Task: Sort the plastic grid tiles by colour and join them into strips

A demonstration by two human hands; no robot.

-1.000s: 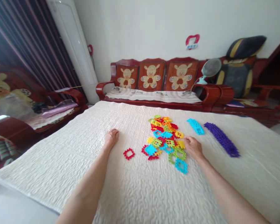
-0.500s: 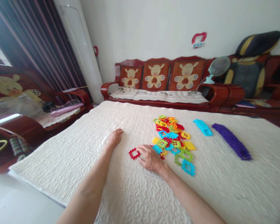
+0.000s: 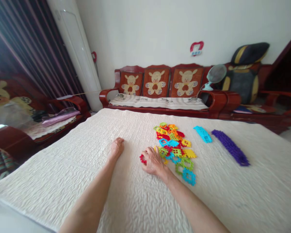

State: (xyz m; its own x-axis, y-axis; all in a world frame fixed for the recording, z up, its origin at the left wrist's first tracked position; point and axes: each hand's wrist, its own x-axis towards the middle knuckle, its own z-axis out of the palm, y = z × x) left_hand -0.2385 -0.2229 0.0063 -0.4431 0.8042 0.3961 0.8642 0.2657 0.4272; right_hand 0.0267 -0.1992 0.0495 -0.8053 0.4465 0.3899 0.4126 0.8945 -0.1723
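Note:
My left hand (image 3: 117,147) rests on the quilted cover (image 3: 82,165) with its fingers curled together and nothing visible in them. To its right, my right hand (image 3: 153,161) holds a red toothed frame piece (image 3: 143,159) that is partly covered by the fingers. Beside that hand lies a pile of interlocking plastic pieces in several colours, among them a yellow piece (image 3: 189,153), a green window piece (image 3: 177,152) and a blue window piece (image 3: 189,176).
A light blue strip (image 3: 203,134) and a longer purple strip (image 3: 230,147) lie right of the pile. Beyond the covered table stands a red wooden sofa (image 3: 160,109) with bear cushions (image 3: 156,82). A small fan (image 3: 216,74) is at its right end.
My right hand has closed over the red piece, which now shows less. My left hand's fingers are curled in more. The whole view has shifted slightly.

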